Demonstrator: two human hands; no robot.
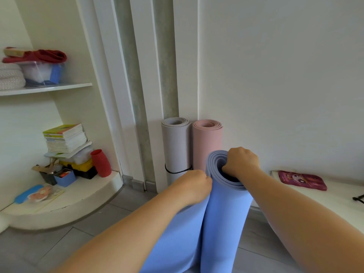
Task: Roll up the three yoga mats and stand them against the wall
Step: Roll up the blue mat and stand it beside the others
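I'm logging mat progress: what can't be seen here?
Head view:
1. Bottom of the blue mat: cut off by the lower edge.
2. Fingertips of the right hand: hidden inside the blue roll.
3. Base of the pink mat: hidden behind the blue mat and left hand.

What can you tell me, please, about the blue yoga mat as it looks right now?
The blue yoga mat is a matte, foam-like sheet, mostly rolled into an upright tube whose spiral layers show at the top end. Its outer flap hangs loose on the left, not yet wound in. The right hand grips the top rim with fingers tucked into the core; the left hand pinches the loose edge. It stands in front of the pink mat; its bottom is out of view.
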